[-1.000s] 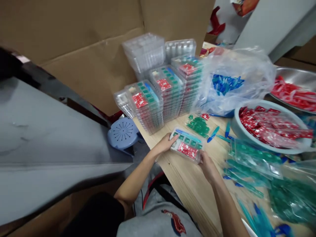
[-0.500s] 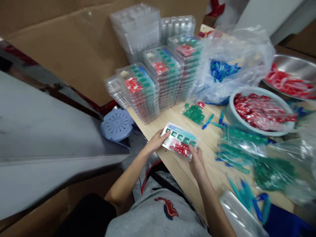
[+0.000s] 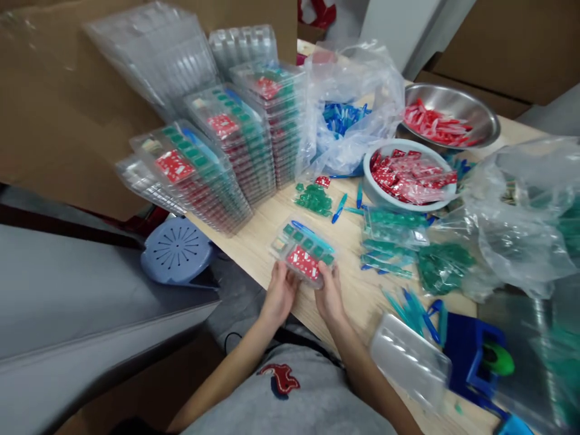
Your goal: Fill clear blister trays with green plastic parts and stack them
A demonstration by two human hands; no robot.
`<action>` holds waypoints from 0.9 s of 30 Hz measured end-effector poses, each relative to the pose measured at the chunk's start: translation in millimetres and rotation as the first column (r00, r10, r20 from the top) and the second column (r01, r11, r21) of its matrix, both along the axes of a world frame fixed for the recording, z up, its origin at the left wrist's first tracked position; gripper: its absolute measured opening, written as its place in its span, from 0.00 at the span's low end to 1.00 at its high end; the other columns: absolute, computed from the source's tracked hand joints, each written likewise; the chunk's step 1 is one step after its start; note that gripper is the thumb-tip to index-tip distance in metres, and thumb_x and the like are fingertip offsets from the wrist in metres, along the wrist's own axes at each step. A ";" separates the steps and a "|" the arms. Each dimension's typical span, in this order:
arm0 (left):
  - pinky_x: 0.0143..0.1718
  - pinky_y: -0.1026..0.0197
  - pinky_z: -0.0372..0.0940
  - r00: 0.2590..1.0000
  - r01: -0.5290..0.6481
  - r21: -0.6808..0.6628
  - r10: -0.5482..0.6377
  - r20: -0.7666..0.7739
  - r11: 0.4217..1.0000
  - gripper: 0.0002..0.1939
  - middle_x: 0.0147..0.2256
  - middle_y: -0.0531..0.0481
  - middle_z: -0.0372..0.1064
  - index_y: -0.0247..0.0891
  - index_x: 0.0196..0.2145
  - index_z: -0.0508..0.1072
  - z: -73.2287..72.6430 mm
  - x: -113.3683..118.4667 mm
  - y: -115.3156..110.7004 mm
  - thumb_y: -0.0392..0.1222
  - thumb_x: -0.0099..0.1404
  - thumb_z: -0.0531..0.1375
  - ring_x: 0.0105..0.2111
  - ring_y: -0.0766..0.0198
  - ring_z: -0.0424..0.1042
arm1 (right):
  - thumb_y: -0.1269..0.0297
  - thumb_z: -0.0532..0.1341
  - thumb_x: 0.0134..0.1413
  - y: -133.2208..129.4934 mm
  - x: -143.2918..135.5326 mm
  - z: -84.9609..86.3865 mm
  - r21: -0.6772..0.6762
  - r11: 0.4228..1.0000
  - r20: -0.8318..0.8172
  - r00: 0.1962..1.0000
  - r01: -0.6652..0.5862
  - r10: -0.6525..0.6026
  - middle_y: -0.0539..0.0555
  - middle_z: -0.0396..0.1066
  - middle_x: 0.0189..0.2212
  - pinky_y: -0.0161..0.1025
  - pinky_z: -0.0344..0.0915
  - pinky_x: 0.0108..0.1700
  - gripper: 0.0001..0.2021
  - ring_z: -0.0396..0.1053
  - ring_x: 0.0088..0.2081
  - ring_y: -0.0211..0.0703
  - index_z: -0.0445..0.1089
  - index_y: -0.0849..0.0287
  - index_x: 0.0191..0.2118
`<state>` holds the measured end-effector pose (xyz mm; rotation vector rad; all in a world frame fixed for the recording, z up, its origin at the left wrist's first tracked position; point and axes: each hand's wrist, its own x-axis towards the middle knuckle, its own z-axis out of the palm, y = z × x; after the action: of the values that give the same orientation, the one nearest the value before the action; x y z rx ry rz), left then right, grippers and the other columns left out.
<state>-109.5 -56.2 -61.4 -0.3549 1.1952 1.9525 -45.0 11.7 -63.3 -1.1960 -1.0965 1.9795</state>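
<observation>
Between my hands is a clear plastic blister tray (image 3: 302,263), tilted a little above the wooden table. It carries a row of green squares, a red packet with white marks, a blue pen-like stick along the far side and a small pale piece in the left corner. My left hand (image 3: 280,292) is closed on its near left edge, the fingertips partly hidden. My right hand (image 3: 330,291) grips the near right corner, thumb on top. Just beyond lies a small pile of green pieces (image 3: 313,199) beside a blue-and-teal stick (image 3: 339,208).
Tall stacks of filled trays (image 3: 199,181) stand at the left, with empty clear trays (image 3: 158,57) behind. A pale bowl of red packets (image 3: 369,181), a steel bowl (image 3: 487,124) and a plastic bag (image 3: 385,78) sit farther back. An empty tray (image 3: 408,356) lies near right.
The view has swung to the right. My left hand has shifted from the tray's left end, thumb on top, to its near edge; my right hand keeps its hold.
</observation>
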 end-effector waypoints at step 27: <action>0.44 0.50 0.70 0.888 -0.454 -0.260 0.458 -0.048 0.852 0.17 0.49 0.43 0.68 0.35 0.51 0.68 -115.5 -253.9 -218.4 0.45 0.68 0.58 0.44 0.58 0.71 | 0.50 0.58 0.59 -31.5 -6.9 -85.4 0.767 -0.141 0.637 0.769 -0.626 0.053 0.70 0.61 0.56 0.67 0.61 0.51 0.31 0.61 0.55 0.68 0.55 0.58 0.64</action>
<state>-363.4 -274.5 -176.9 -0.8622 1.4666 2.1777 -51.9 -19.8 -148.7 -0.3218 -2.6649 0.4441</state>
